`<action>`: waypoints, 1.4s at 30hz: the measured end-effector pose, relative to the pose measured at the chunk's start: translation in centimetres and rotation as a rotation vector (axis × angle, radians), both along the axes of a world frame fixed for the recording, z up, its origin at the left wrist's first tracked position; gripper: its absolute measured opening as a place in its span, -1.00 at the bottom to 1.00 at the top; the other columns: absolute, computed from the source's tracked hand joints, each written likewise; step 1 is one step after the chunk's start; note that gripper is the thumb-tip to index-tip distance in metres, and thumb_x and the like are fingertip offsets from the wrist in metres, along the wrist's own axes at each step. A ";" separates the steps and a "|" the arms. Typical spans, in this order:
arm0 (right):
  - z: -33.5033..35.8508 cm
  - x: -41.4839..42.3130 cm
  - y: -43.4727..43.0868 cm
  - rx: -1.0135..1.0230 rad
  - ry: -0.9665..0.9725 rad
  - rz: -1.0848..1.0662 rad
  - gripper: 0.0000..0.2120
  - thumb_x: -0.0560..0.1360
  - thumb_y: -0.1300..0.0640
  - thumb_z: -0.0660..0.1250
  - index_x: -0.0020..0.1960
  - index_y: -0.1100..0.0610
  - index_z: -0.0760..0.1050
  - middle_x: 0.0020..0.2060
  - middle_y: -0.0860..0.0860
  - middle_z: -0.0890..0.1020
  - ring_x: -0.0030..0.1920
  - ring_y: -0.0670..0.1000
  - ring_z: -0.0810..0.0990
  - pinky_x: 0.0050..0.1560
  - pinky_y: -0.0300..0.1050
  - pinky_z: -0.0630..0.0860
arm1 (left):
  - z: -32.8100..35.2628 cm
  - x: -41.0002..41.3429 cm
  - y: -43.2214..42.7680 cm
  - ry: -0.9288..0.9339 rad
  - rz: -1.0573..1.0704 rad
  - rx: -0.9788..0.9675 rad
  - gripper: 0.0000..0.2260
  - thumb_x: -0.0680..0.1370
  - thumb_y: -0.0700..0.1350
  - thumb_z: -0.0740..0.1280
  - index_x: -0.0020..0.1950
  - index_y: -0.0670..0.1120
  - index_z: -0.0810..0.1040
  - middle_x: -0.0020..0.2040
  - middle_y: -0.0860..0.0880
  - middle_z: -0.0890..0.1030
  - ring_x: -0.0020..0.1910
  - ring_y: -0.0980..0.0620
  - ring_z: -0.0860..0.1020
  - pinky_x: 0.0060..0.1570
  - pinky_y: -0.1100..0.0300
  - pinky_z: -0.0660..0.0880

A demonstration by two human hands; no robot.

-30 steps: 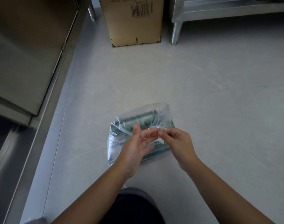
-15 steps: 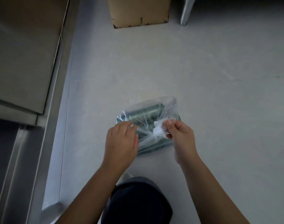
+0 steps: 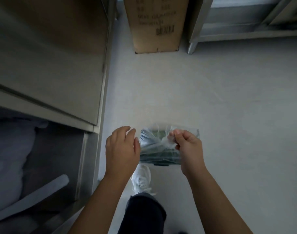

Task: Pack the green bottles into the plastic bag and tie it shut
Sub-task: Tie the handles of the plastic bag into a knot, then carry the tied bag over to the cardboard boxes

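A clear plastic bag (image 3: pixel 151 141) holding green bottles (image 3: pixel 158 153) hangs above the grey floor, between my two hands. My right hand (image 3: pixel 186 146) pinches the gathered top of the bag between thumb and curled fingers and carries its weight. My left hand (image 3: pixel 121 147) is beside the bag's left side, fingers loosely spread and relaxed, its edge at the plastic; it grips nothing. The bottles lie sideways inside, blurred, and their number is unclear.
A steel cabinet (image 3: pixel 48 61) with an open lower bay runs along the left. A cardboard box (image 3: pixel 155 26) stands ahead, a steel table leg (image 3: pixel 191 48) to its right. My white shoe (image 3: pixel 142 179) and dark trouser leg (image 3: pixel 144 215) are below the bag.
The bag has come up off the floor in my right hand. My left hand let go of the plastic and moved to the bag's left side. The camera has risen.
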State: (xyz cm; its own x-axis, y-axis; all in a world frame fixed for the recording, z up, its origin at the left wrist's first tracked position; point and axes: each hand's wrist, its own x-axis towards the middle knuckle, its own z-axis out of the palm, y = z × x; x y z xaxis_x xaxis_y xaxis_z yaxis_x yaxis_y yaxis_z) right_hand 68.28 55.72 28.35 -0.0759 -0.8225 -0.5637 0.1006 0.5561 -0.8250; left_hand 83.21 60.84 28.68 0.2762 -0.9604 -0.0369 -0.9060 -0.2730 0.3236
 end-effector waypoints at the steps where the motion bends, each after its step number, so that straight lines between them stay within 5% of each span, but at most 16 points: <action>1: 2.1 -0.4 0.4 0.001 0.019 0.011 -0.76 0.52 0.27 0.23 -0.29 0.16 0.54 -0.39 0.03 0.56 -0.50 -0.28 0.48 -0.45 -0.50 0.37 | 2.0 -0.4 0.2 0.009 0.000 -0.012 -0.79 0.40 -0.30 0.39 0.02 -0.27 0.59 0.00 -0.25 0.62 -0.01 -0.24 0.56 -0.02 -0.11 0.47; 6: 12.0 -2.6 2.8 0.014 -0.014 -0.035 -0.75 0.51 0.26 0.24 -0.32 0.14 0.55 -0.55 -0.11 0.60 -0.53 -0.23 0.44 -0.51 -0.44 0.31 | 11.6 -2.9 2.2 0.036 -0.008 -0.052 -0.81 0.41 -0.31 0.38 0.01 -0.27 0.59 0.00 -0.24 0.62 -0.01 -0.23 0.56 -0.01 -0.08 0.47; 9: 17.6 -3.7 4.2 -0.029 -0.003 -0.016 -0.77 0.50 0.25 0.26 -0.30 0.14 0.57 -0.46 -0.04 0.58 -0.51 -0.18 0.38 -0.50 -0.42 0.31 | 16.7 -4.2 3.5 0.047 -0.009 -0.069 -0.81 0.43 -0.30 0.37 0.03 -0.27 0.58 0.02 -0.24 0.61 0.02 -0.22 0.55 0.00 -0.09 0.46; 14: 26.8 -4.9 5.2 -0.205 0.040 0.058 -0.76 0.50 0.25 0.26 -0.32 0.12 0.57 -0.39 0.00 0.58 -0.49 -0.28 0.44 -0.41 -0.48 0.37 | 24.4 -5.9 5.5 0.077 0.025 -0.115 -0.84 0.45 -0.30 0.34 0.01 -0.26 0.58 0.03 -0.23 0.60 0.06 -0.23 0.52 0.02 -0.10 0.42; 23: 41.0 -6.2 5.1 -0.463 0.054 0.091 -0.70 0.49 0.30 0.26 -0.37 0.08 0.54 -0.59 -0.21 0.56 -0.52 -0.27 0.43 -0.41 -0.48 0.35 | 36.3 -6.5 6.8 0.075 -0.015 -0.262 -0.84 0.42 -0.31 0.38 -0.02 -0.24 0.59 0.00 -0.21 0.62 0.02 -0.22 0.55 0.02 -0.10 0.43; 42: 52.1 -2.7 -5.5 -0.447 -0.139 -0.088 -0.65 0.49 0.28 0.24 -0.42 0.12 0.61 -0.53 -0.06 0.62 -0.43 -0.09 0.54 -0.32 -0.30 0.56 | 47.0 0.6 -8.8 0.105 -0.122 -0.358 -0.81 0.51 -0.21 0.25 0.08 -0.19 0.55 0.06 -0.15 0.58 0.07 -0.12 0.48 0.07 -0.03 0.37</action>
